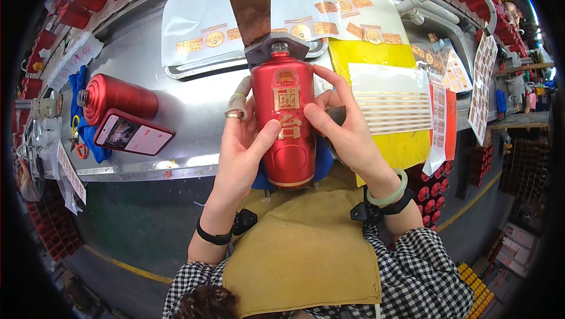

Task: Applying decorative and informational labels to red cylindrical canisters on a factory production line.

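A red bottle (pixel 291 157) with raised gold characters and a small emblem lies in front of me, its clear-topped neck against a dark metal bracket (pixel 254 53). My left hand (pixel 241 148) wraps its left side, with the thumb pressed beside the lower character. A taped finger of that hand rests along the bottle's edge. On the other side, my right hand (pixel 347 128) grips it too. Its thumb touches the front near the upper character, and its index finger reaches the shoulder. Blue padding (pixel 323 163) shows partly beneath the bottle.
Left on the metal bench (pixel 194 125) are another red bottle (pixel 126 100), a phone (pixel 135 133), a blue cloth (pixel 101 153) and scissors (pixel 80 149). Clear sheets with gold decals (pixel 206 10) lie behind. A yellow sheet (pixel 379 160) carries a gold-striped sheet (pixel 393 72) at right.
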